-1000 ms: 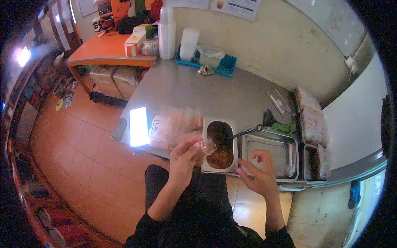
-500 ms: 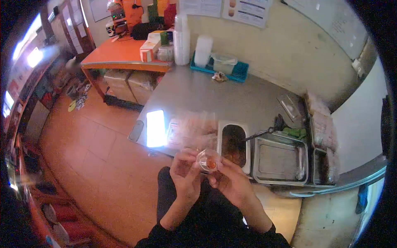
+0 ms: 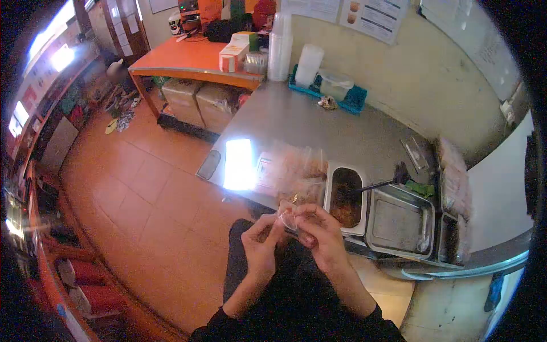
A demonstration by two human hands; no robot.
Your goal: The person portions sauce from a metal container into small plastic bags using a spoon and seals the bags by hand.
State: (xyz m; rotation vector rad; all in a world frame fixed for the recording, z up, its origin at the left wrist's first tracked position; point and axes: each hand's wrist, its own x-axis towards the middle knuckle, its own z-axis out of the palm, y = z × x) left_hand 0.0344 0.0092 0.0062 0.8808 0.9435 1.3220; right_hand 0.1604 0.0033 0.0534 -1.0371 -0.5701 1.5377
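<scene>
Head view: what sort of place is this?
Probably a food-preparation area: a metal table holds a rectangular pan with brown contents and a stack of clear containers.

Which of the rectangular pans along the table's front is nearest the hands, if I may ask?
The leftmost pan, with brown contents; the other pans stand farther right.

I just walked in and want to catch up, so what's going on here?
Someone at the metal table is pinching a small bit of clear plastic between their left hand and right hand; whether it's a bag or a cup, I can't tell. Just beyond the hands stands a pan of something dark, with a dark handle sticking out over its right rim. A metal tray sits right of the pan, and clear bags lie to its left.
</scene>
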